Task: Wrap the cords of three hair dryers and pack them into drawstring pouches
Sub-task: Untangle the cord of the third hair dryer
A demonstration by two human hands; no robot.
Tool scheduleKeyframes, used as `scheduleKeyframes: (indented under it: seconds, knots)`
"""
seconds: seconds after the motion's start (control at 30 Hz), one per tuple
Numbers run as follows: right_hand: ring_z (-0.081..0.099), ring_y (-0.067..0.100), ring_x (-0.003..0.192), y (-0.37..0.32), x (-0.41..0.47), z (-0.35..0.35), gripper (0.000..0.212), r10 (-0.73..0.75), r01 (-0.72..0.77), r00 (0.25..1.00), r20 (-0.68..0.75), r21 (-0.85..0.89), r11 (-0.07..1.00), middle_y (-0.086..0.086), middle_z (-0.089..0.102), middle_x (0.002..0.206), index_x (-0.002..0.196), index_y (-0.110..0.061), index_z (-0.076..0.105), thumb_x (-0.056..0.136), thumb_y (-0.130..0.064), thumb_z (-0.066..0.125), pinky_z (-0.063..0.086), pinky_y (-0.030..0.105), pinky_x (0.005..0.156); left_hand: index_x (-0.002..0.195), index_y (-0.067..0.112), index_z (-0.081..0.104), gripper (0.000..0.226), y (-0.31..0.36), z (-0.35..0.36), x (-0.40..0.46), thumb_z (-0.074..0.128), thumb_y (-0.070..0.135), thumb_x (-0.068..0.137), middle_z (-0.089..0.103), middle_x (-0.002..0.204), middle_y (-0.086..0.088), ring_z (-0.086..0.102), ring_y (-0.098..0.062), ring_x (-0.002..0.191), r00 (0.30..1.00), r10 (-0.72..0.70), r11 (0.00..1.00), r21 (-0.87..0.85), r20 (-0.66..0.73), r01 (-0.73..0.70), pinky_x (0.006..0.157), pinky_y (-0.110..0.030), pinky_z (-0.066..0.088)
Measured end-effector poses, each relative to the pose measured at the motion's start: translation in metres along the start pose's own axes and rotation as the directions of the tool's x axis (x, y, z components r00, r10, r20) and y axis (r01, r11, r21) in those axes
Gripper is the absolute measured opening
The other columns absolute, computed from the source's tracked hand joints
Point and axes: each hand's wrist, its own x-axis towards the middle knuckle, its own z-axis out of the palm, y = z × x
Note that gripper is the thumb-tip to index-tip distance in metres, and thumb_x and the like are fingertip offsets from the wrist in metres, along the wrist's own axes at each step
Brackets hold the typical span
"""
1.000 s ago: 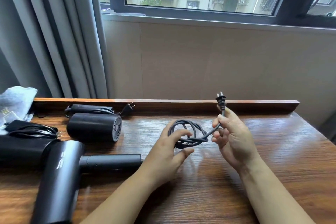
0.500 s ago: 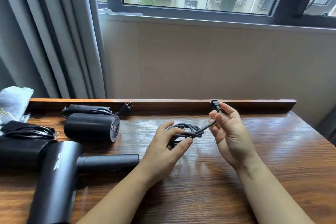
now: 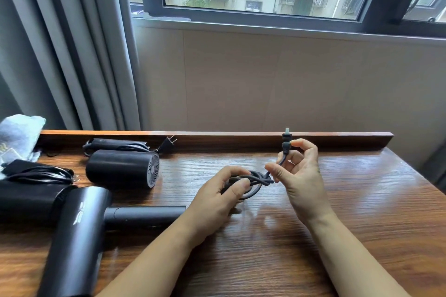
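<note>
A large black hair dryer (image 3: 79, 231) lies at the near left of the wooden table (image 3: 350, 236), its handle pointing right toward my left hand (image 3: 217, 200). That hand grips the coiled dark grey cord (image 3: 255, 182) just above the table's middle. My right hand (image 3: 301, 176) pinches the cord's free end, with the plug (image 3: 286, 140) sticking up between its fingers. A second black dryer (image 3: 123, 167) with a round grille lies behind, its wrapped cord and plug (image 3: 166, 143) beside it. A black pouch (image 3: 26, 198) lies at the left edge with a cord bundle (image 3: 41, 172) on top.
A raised wooden lip (image 3: 217, 135) runs along the table's far edge against a beige wall under a window. Grey curtains (image 3: 72, 43) hang at the left. A pale cloth item (image 3: 17, 135) sits at the far left corner.
The cord coil has been pulled into a tighter bundle in my left hand. My right hand has turned and lifted, so the plug now points straight up again.
</note>
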Motion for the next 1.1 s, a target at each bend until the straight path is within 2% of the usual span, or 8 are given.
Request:
scheduleKeyframes:
  seconds: [0.17,0.23,0.3,0.4,0.5,0.67,0.83,1.1]
  knots:
    - [0.055,0.017,0.067,0.0044,-0.0005,0.0031,0.050,0.027,-0.027,0.999,0.043,-0.003,1.000,0.002,0.060,0.076,0.122,-0.029,0.044,0.088,-0.002,0.069,0.050,0.030,0.066,0.111,0.025,0.071,0.025,-0.0056,-0.0008,0.0044,0.056,0.038,0.096,0.057,0.133,0.015,0.054,0.009,0.118,0.998,0.036,0.999,0.019,-0.052,-0.035,0.094,-0.012,0.044]
    - [0.052,0.014,0.070,0.0046,-0.0029,0.0024,0.031,0.013,-0.010,0.995,0.103,-0.027,1.000,0.004,0.059,0.082,0.120,-0.028,0.054,0.092,-0.032,0.067,0.046,0.032,0.072,0.107,0.024,0.073,0.030,-0.0066,0.0004,0.0051,0.052,0.039,0.092,0.063,0.122,0.011,0.057,-0.003,0.117,0.993,0.077,0.995,0.063,-0.084,-0.072,0.099,-0.024,0.046]
    - [0.053,0.013,0.079,0.0031,-0.0064,0.0025,0.044,0.044,-0.023,0.977,0.210,-0.098,0.995,0.003,0.061,0.092,0.113,-0.026,0.063,0.086,-0.060,0.064,0.045,0.030,0.080,0.100,0.027,0.073,0.027,-0.0053,0.0012,0.0045,0.049,0.038,0.094,0.068,0.101,0.007,0.063,-0.009,0.101,0.987,0.115,0.985,0.142,-0.114,-0.098,0.092,-0.032,0.051]
    - [0.064,0.019,0.090,0.0010,-0.0092,0.0074,0.040,0.057,-0.004,0.972,0.230,-0.225,0.974,0.001,0.068,0.098,0.108,-0.029,0.067,0.075,-0.050,0.071,0.051,0.033,0.083,0.083,0.034,0.065,0.024,-0.0064,0.0001,0.0036,0.046,0.035,0.098,0.064,0.083,0.008,0.061,-0.010,0.081,0.963,0.234,0.922,0.345,-0.131,-0.177,0.076,-0.031,0.049]
    - [0.069,0.022,0.091,0.0024,-0.0075,0.0063,0.027,0.018,0.020,0.989,0.148,-0.252,0.967,0.002,0.074,0.096,0.102,-0.025,0.073,0.079,-0.039,0.074,0.054,0.036,0.084,0.086,0.040,0.060,0.023,-0.0055,0.0005,0.0023,0.044,0.032,0.101,0.059,0.075,0.017,0.057,-0.005,0.074,0.930,0.355,0.830,0.490,-0.098,-0.266,0.067,-0.021,0.043]
    - [0.070,0.016,0.088,0.0045,-0.0079,0.0024,0.019,-0.041,0.076,0.993,0.114,-0.322,0.944,-0.004,0.075,0.092,0.102,-0.027,0.075,0.087,-0.038,0.071,0.057,0.040,0.083,0.077,0.031,0.055,0.028,-0.0050,-0.0017,0.0039,0.042,0.030,0.102,0.056,0.070,0.012,0.055,-0.008,0.067,0.910,0.394,0.794,0.546,-0.125,-0.268,0.066,-0.031,0.044]
    - [0.069,0.018,0.080,0.0008,-0.0095,0.0003,0.024,-0.161,0.214,0.972,0.170,-0.365,0.906,-0.007,0.071,0.086,0.105,-0.029,0.075,0.085,-0.039,0.068,0.054,0.032,0.073,0.085,0.029,0.058,0.028,-0.0067,-0.0001,0.0028,0.038,0.038,0.102,0.049,0.071,0.016,0.048,-0.006,0.068,0.912,0.407,0.736,0.612,-0.060,-0.288,0.063,-0.021,0.035]
    - [0.065,0.013,0.064,0.0030,-0.0094,0.0044,0.020,-0.298,0.350,0.937,0.183,-0.507,0.788,-0.005,0.067,0.066,0.091,-0.027,0.077,0.093,-0.039,0.061,0.052,0.037,0.060,0.103,0.020,0.070,0.034,-0.0079,-0.0017,0.0026,0.041,0.038,0.101,0.069,0.079,0.008,0.067,-0.013,0.075,0.869,0.468,0.770,0.556,-0.161,-0.312,0.065,-0.039,0.053]
